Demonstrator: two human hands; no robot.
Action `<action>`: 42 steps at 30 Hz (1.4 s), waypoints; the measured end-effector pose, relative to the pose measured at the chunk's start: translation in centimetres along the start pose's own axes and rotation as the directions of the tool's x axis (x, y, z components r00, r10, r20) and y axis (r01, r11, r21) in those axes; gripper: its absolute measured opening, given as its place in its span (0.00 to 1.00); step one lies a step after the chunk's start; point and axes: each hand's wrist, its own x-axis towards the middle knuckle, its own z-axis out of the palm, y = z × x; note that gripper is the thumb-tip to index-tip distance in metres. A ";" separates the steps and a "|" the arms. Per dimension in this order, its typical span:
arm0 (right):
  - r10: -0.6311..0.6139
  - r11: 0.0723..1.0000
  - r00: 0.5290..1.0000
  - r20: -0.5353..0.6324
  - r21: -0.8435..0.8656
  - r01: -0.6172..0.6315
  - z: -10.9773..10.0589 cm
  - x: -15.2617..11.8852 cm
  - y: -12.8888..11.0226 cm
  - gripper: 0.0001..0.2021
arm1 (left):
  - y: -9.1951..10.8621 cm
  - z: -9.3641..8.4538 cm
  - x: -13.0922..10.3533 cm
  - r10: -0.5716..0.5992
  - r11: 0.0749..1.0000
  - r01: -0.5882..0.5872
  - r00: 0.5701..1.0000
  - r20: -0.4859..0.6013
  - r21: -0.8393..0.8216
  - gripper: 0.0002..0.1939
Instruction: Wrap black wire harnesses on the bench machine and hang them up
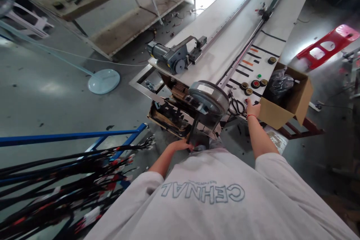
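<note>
My left hand (182, 144) is low beside the bench end, fingers closed at the lower end of a black strip (193, 129) that runs down from below the large round reel (209, 96). My right hand (254, 109) rests at the bench's near right edge, a finger stretched towards a small red button (246, 101); its other fingers are partly hidden. Black-handled scissors (237, 105) lie just left of it. Several tape rolls (248, 91) and a larger red button (255, 84) sit farther up the white bench (225, 45).
An open cardboard box (277, 114) with a plastic bag stands right of the bench. A motor unit (168, 56) is mounted at its left edge. Black cable bundles (70, 172) hang by a blue rail (70, 138) at left. A red stool (327, 47) lies at right.
</note>
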 end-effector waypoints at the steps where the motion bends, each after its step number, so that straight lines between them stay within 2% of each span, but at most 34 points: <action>1: -0.001 1.000 1.000 0.000 0.002 0.001 0.0 0.0 0.0 0.33 | -1.0 0.2 -0.7 -0.040 0.999 0.040 0.999 0.005 0.003 0.19; 3: 0.000 1.000 1.000 -0.002 0.007 0.000 0.1 0.0 0.1 0.33 | -2.4 0.6 -2.1 -0.096 0.995 0.096 0.995 -0.020 -0.006 0.21; 5: -0.003 1.000 1.000 -0.005 0.008 0.003 0.2 0.1 0.2 0.33 | -2.6 1.0 -3.8 -0.077 0.997 0.077 0.966 -0.247 -0.012 0.23; 7: -0.011 1.000 1.000 -0.003 0.002 0.011 0.2 0.2 0.3 0.33 | -1.9 1.5 -5.4 -0.034 0.999 0.036 0.884 -0.465 -0.004 0.24; 8: -0.014 1.000 1.000 -0.002 -0.003 0.014 0.2 0.3 0.3 0.33 | -1.4 1.7 -6.2 -0.014 1.000 0.021 0.843 -0.537 0.007 0.23; 10: -0.020 1.000 1.000 -0.002 -0.012 0.020 0.2 0.3 0.3 0.33 | -0.2 2.0 -7.2 0.009 0.999 0.017 0.789 -0.614 0.037 0.22; 12: -0.023 1.000 1.000 -0.004 -0.018 0.023 0.2 0.3 0.3 0.33 | 1.1 2.0 -7.5 0.022 0.997 0.030 0.757 -0.653 0.068 0.22; 16: -0.021 1.000 1.000 -0.008 -0.023 0.020 0.3 0.4 0.2 0.32 | 3.0 1.5 -6.5 0.074 0.992 0.014 0.727 -0.682 0.123 0.20; 21: -0.020 1.000 1.000 -0.005 -0.016 0.020 0.3 0.4 0.2 0.32 | 4.8 0.8 -4.4 0.101 0.989 -0.001 0.726 -0.680 0.145 0.19; 27: -0.009 1.000 1.000 -0.007 -0.013 0.009 0.2 0.2 0.0 0.32 | 6.4 0.5 -2.0 0.145 0.989 -0.079 0.731 -0.667 0.128 0.18; 32: -0.018 1.000 1.000 -0.011 -0.026 0.018 0.2 0.3 0.1 0.32 | 7.7 0.8 0.1 0.213 0.975 -0.193 0.708 -0.674 0.106 0.17; 38: -0.016 1.000 1.000 -0.018 0.001 0.016 0.3 0.3 0.2 0.33 | 8.6 0.7 1.7 0.186 0.969 -0.247 0.726 -0.662 0.002 0.19; 42: -0.032 0.999 0.999 -0.020 0.013 0.032 0.3 0.4 0.3 0.32 | 8.3 0.8 2.2 0.207 0.950 -0.306 0.763 -0.612 -0.061 0.20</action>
